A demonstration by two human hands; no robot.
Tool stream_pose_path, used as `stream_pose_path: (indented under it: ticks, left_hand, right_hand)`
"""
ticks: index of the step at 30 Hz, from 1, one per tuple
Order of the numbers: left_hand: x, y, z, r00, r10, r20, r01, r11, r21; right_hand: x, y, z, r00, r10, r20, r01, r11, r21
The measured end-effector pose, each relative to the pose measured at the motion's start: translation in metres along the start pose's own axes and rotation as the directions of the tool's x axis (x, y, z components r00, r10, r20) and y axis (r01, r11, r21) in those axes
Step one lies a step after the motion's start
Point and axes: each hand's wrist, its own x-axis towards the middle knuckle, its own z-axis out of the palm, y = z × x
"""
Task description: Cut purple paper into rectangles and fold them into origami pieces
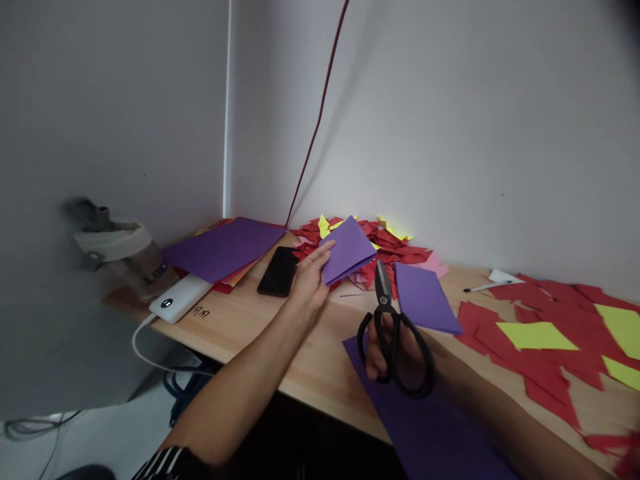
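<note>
My left hand (311, 280) reaches over the wooden desk (305, 347) and pinches a folded purple paper piece (347, 250) at its left edge, lifting it above a heap of red and yellow scraps (387, 247). My right hand (395, 350) grips black scissors (393, 330) by the handles, blades closed and pointing away from me. A second purple piece (424, 297) lies flat just right of the blades. A large purple sheet (430, 427) sits under my right hand at the desk's front edge.
A black phone (278, 271) and a white power bank (180, 298) with its cable lie left of my hand. A purple sheet stack (225, 248) fills the corner. Red and yellow cutouts (550, 347) cover the right side, with a pen (487, 287) near the wall.
</note>
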Motion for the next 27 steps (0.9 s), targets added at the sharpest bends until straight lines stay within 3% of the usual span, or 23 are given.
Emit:
stream_pose_path:
  ticks: [5, 9, 13, 17, 21, 27]
  left_hand:
    - [-0.002, -0.003, -0.001, 1.0, 0.004, 0.01, -0.004, 1.0, -0.001]
    - [-0.002, -0.003, -0.002, 0.999, 0.013, -0.039, -0.013, 1.0, 0.006]
    - [-0.003, -0.001, -0.002, 0.998, 0.029, -0.049, -0.028, 1.0, 0.007]
    - [-0.002, 0.0, -0.003, 0.998, 0.042, -0.045, -0.042, 0.999, 0.008]
    - [0.0, 0.0, -0.003, 0.996, 0.064, -0.064, -0.064, 0.998, 0.0]
    - [0.0, 0.0, -0.002, 0.997, 0.051, -0.062, -0.052, 0.999, -0.012]
  right_hand:
    - [-0.002, 0.001, 0.006, 0.998, -0.057, 0.013, 0.056, 0.997, 0.061]
    - [-0.003, 0.003, 0.002, 0.995, -0.086, 0.06, 0.086, 0.996, -0.004]
    - [-0.003, 0.002, 0.002, 0.986, -0.162, -0.03, 0.157, 0.981, -0.11]
    - [-0.005, -0.007, 0.002, 0.974, -0.15, -0.168, 0.117, 0.975, -0.191]
    - [-0.008, -0.015, 0.006, 0.979, -0.133, -0.155, 0.092, 0.964, -0.251]
    - [-0.002, -0.006, 0.017, 0.997, -0.07, -0.014, 0.07, 0.997, 0.018]
